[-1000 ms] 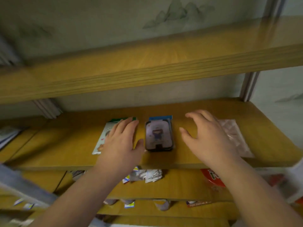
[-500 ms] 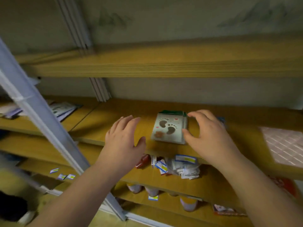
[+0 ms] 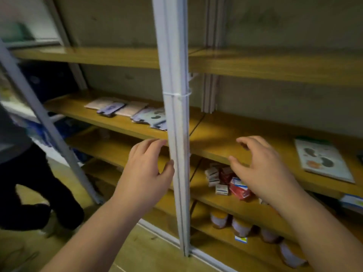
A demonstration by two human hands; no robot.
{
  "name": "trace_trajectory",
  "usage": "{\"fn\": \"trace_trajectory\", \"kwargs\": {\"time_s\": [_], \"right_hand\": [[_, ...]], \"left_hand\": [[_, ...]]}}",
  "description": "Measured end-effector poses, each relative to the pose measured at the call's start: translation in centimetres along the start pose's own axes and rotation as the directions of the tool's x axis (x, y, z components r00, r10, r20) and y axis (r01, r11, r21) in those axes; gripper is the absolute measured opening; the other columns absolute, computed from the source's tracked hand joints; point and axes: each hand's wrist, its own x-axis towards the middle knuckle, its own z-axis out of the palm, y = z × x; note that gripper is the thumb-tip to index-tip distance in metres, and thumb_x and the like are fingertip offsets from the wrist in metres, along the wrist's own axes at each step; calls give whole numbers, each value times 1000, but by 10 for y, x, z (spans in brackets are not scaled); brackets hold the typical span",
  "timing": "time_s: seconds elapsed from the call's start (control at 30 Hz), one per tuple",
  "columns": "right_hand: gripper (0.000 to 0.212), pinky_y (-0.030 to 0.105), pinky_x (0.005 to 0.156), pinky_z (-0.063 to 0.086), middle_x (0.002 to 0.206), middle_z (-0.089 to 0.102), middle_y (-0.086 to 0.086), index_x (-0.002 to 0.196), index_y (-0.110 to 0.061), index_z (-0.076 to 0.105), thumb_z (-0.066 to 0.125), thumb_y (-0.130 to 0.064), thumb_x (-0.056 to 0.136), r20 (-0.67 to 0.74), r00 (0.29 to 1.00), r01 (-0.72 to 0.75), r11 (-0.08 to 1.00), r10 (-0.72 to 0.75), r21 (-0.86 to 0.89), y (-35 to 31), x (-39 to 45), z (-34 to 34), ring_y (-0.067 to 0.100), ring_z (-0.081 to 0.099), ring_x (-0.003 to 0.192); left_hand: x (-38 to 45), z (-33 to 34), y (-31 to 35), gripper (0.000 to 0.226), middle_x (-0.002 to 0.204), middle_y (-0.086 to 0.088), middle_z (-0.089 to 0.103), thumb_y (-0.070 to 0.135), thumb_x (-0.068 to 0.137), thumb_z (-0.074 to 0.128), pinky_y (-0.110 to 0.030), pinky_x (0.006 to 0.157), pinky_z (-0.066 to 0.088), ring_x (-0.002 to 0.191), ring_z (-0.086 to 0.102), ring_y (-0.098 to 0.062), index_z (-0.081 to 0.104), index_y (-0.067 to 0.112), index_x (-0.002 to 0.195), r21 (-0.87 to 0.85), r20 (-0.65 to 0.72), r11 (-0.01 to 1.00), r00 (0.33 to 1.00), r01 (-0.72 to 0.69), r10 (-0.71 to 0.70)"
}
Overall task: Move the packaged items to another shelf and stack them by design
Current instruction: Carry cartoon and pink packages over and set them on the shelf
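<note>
From the head view, both hands are empty with fingers loosely spread: the left hand (image 3: 145,169) before the white metal upright (image 3: 174,118), the right hand (image 3: 263,169) at the wooden shelf (image 3: 216,142) edge. Flat glossy packaged items (image 3: 137,112) lie left of the upright; a footprint-design pack (image 3: 322,160) lies far right. Small boxes (image 3: 218,179) sit on the shelf below.

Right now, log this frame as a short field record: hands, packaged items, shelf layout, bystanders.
left hand: empty, fingers relaxed, beside the white upright post
right hand: empty, fingers loosely curled, in front of the shelf edge
footprint-design pack: flat on the right shelf bay, untouched
loose packs: spread unstacked on the left shelf bay, partly hidden by the post
lower shelf: small boxes and a red packet
bottom shelf: jars
bystander: dark-trousered legs at left
</note>
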Motion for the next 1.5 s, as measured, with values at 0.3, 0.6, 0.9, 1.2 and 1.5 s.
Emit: {"fn": "trace_trajectory", "kwargs": {"time_s": [0.3, 0.6, 0.9, 1.2, 1.5], "right_hand": [[57, 28, 101, 43, 137, 48, -18, 142, -33, 45, 61, -50, 90, 125, 984, 117, 992, -123, 52, -117, 16, 90, 5, 45, 127], [62, 28, 101, 41, 140, 47, -17, 145, -34, 42, 56, -56, 89, 147, 968, 198, 978, -204, 59, -168, 82, 163, 5, 45, 128], [59, 22, 97, 33, 142, 49, -12, 145, -30, 44, 58, -50, 92, 175, 958, 217, 972, -229, 88, -204, 174, 228, 7, 44, 129], [57, 21, 94, 31, 138, 49, -12, 142, -29, 46, 57, -50, 91, 184, 966, 174, 982, -184, 70, -222, 228, 271, -1, 39, 118], [56, 22, 97, 33, 143, 47, -12, 143, -29, 46, 59, -48, 92, 151, 987, 53, 998, -50, -19, -242, 256, 304, 7, 42, 130]], "left_hand": [[1, -62, -113, 55, 144, 17, 43, 40, 95, 58, -26, 109, 27, 139, 30, -6, 43, 31, 147, -19, -11, 995, 995, 99, -100], [48, -62, -194, 53, 129, 30, 39, 50, 88, 47, -17, 99, 33, 128, 33, 5, 46, 38, 140, -55, -80, 987, 985, 151, -155], [127, -62, -265, 59, 122, 34, 32, 57, 82, 42, -41, 100, 52, 127, 42, -3, 41, 44, 140, -30, -33, 973, 973, 229, -230], [197, -51, -327, 50, 136, 30, 42, 48, 92, 51, -39, 93, 54, 118, 51, -8, 41, 46, 141, -68, -7, 980, 982, 186, -187], [306, -23, -397, 62, 148, 1, 46, 61, 95, 31, -41, 101, 41, 134, 38, -24, 41, 28, 147, 257, 248, 962, 956, 87, -153]]}}
